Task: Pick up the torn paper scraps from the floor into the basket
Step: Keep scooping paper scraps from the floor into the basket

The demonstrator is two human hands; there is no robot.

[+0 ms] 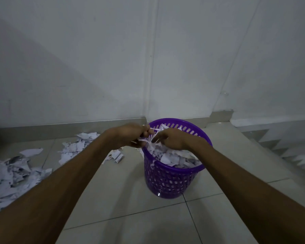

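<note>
At frame centre, torn white paper scraps [146,140] are gripped by the curled left hand [128,136] and touched by the loosely spread right hand [173,139] over the left rim of the nearly full purple perforated plastic basket [171,180], while loose white scrap piles [16,175] are strewn along the frame's left edge and bare pale floor tiles [123,191] are left open between.

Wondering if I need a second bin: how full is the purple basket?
Nearly full: scraps in the basket reach close to its rim.

Both forearms cut off by the bottom edge, left paper pile [9,180] running off the left edge, left hand [128,136] hiding part of the basket [171,180] rim, scraps [144,140] in its grip blurred, print on the paper too small to read, stairs [292,152] cut off at right
</note>
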